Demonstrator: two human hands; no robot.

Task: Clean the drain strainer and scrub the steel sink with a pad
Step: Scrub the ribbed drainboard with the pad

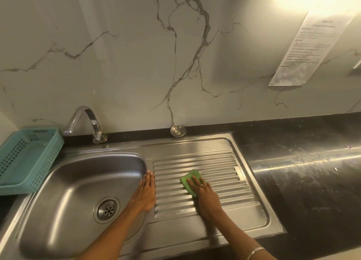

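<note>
The steel sink [125, 162] has a basin on the left and a ribbed drainboard [220, 166] on the right. My right hand [203, 193] presses a green scrub pad [190, 178] flat onto the ribs near the drainboard's middle. My left hand [145, 191] lies flat, fingers together, on the rim between basin and drainboard, holding nothing. The round drain strainer [177, 131] stands against the marble wall on the counter behind the drainboard. The basin's drain opening [107, 210] is uncovered.
A chrome tap [88, 123] curves over the basin's back left. A teal perforated basket [27, 158] sits left of the sink. Dark, smeared countertop [304, 171] stretches to the right. A printed paper sheet [310, 48] is stuck on the wall.
</note>
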